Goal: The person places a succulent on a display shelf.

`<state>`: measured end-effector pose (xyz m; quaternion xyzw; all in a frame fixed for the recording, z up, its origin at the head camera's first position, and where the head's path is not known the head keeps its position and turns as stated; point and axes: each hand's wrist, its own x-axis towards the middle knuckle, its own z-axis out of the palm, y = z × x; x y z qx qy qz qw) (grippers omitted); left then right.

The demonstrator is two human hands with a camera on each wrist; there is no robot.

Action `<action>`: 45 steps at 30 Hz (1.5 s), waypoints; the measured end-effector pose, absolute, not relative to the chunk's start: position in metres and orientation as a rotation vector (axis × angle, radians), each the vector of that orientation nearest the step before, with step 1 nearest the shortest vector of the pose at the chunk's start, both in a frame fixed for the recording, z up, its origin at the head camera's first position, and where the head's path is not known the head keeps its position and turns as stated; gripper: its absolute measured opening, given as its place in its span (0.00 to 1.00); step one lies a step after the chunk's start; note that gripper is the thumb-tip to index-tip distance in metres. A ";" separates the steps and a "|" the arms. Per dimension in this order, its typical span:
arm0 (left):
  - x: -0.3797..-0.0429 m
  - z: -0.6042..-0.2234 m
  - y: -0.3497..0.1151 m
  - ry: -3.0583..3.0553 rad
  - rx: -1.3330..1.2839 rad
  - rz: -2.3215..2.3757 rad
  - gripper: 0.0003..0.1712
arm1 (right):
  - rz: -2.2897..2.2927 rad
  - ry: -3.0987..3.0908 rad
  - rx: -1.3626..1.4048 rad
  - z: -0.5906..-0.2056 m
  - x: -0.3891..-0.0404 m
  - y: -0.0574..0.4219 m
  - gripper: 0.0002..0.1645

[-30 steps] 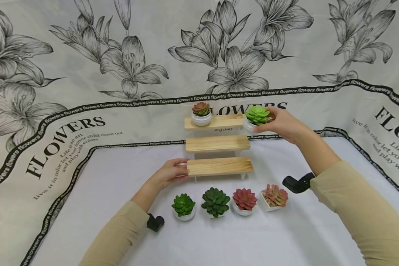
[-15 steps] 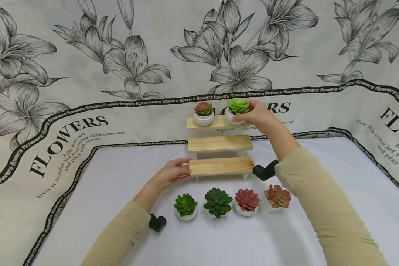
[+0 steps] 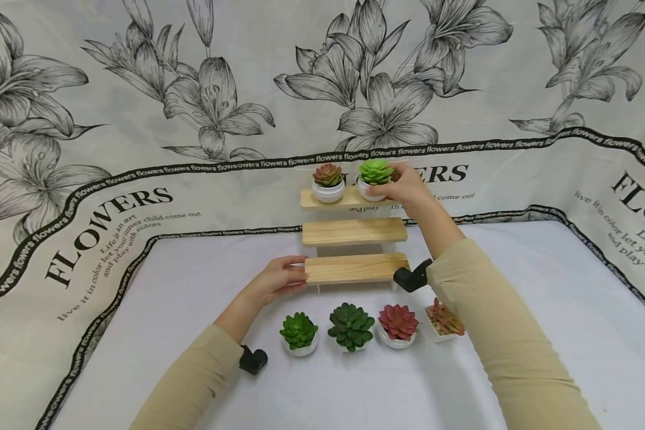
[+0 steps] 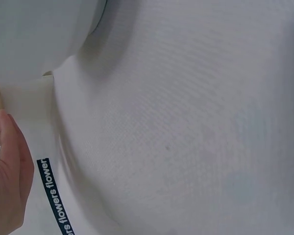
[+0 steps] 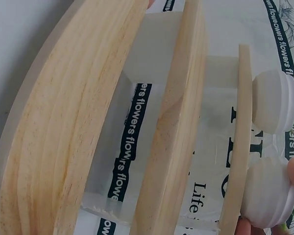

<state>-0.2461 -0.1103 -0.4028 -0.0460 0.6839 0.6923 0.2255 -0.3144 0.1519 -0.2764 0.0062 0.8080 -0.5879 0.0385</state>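
Thumb and fingertips of your right hand (image 3: pixel 408 186) pinch the bright green succulent (image 3: pixel 375 171) by its round white pot (image 3: pixel 366 190), with one fingertip low beside the base. That base is at the top board (image 3: pixel 350 197); I cannot tell whether the wood bears its full weight. The plant looks artificial, so expect it to be light: leaves that probably flex, a pot that seems stiff, smooth, perhaps slippery and liable to chip. Take hold on opposite sides of the pot wall rather than by the leaves, and mind that low fingertip against the board.

Just left of the grip, on the same board, stands the reddish-brown succulent (image 3: pixel 328 174), its pot apart from yours. Below the grip are the middle board (image 3: pixel 355 232) and the lowest board (image 3: pixel 355 269), whose left end your left hand (image 3: pixel 274 279) holds between thumb and fingers, a sensible spot for steadying it. Farthest below, nearer you, sit the green succulent (image 3: pixel 299 330), dark green succulent (image 3: pixel 350 325), red succulent (image 3: pixel 398 321) and square-potted succulent (image 3: pixel 445 319).
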 end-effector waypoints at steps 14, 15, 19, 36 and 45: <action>-0.245 -0.401 -0.110 1.898 -0.137 1.900 0.29 | -1.778 2.442 -0.002 -0.273 -0.308 0.160 0.52; -0.245 -0.401 -0.110 1.897 -0.137 1.901 0.29 | -1.782 2.435 -0.010 -0.272 -0.306 0.161 0.52; -0.246 -0.403 -0.110 1.893 -0.138 1.911 0.29 | -1.781 2.446 -0.048 -0.271 -0.299 0.168 0.50; -0.245 -0.402 -0.108 1.891 -0.126 1.908 0.29 | -1.719 2.438 -0.208 -0.273 -0.256 0.211 0.44; -0.239 -0.394 -0.109 1.888 -0.122 1.906 0.30 | -1.650 2.440 -0.297 -0.281 -0.226 0.238 0.43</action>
